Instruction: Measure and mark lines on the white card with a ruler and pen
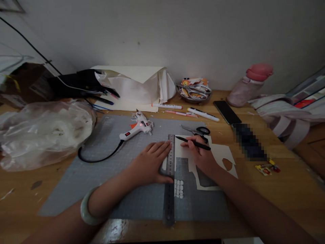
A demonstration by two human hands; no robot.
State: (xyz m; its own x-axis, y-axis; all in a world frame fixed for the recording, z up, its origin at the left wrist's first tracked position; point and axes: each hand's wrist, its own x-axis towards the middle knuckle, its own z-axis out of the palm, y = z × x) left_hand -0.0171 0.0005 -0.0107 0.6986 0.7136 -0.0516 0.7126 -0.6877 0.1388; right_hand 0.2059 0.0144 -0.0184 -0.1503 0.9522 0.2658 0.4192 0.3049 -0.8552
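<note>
My left hand (154, 166) lies flat with its fingers stretched out, pressing the left edge of a steel ruler (169, 203). The ruler runs away from me over a cut sheet of white card (181, 150). In my right hand (200, 154) is a black pen (196, 143), its tip pointing left, close beside the ruler's far end. That hand rests on the card, which has pieces cut out of it. Small white cut pieces (179, 188) sit in rows right of the ruler. Scissors (200, 130) lie just beyond the card, partly hidden by it or my hand.
A grey cutting mat (101, 189) carries a glue gun (137, 128) with a lit red light. Around it are a plastic bag (45, 132), markers (203, 114), a bowl (194, 98) of wrapped items, a phone (227, 112) and a pink-lidded bottle (245, 89).
</note>
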